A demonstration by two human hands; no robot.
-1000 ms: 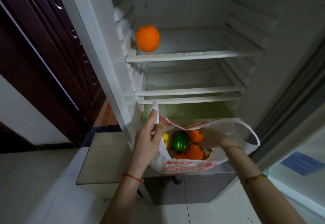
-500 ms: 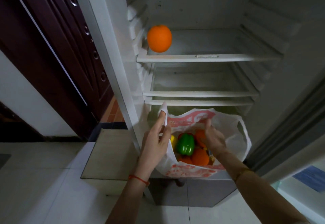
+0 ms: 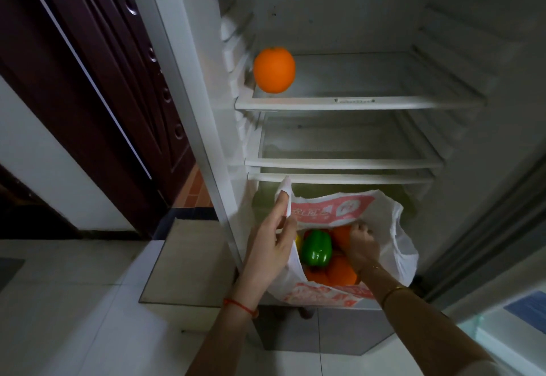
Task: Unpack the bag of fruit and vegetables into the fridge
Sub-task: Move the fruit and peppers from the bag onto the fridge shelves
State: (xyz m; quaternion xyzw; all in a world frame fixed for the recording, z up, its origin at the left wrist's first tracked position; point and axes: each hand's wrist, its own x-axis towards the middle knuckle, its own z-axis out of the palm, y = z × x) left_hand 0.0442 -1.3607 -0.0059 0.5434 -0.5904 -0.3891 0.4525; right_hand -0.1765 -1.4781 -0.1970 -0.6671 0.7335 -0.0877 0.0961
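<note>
A dark wooden door [image 3: 97, 86] stands at the far left, beside the open fridge [image 3: 502, 36]. On the floor below it a pale tiled step [image 3: 189, 260] meets the fridge's left wall.

Inside the fridge, an orange [image 3: 274, 69] sits at the left end of the top shelf [image 3: 354, 103], close to its front edge. The middle shelf [image 3: 342, 163] lies beneath it.

The left hand [image 3: 270, 247] pinches the left rim of the plastic bag [image 3: 401, 245] between thumb and fingers, lifting a handle loop up near the front edge of the lowest shelf. A red string bracelet [image 3: 240, 306] circles that wrist.

The bag rests in the bottom of the fridge, mouth held open. In it a green pepper [image 3: 316, 247] lies toward the left side, with a sliver of something yellow [image 3: 297, 241] just beside it at the bag's left wall, and orange fruits [image 3: 341, 272] beneath and to the right of the pepper.

The right hand [image 3: 362, 242] reaches into the bag with fingers curled down around an orange piece at the back; the grasp itself is partly hidden. A gold bangle [image 3: 393, 291] sits on that forearm.
</note>
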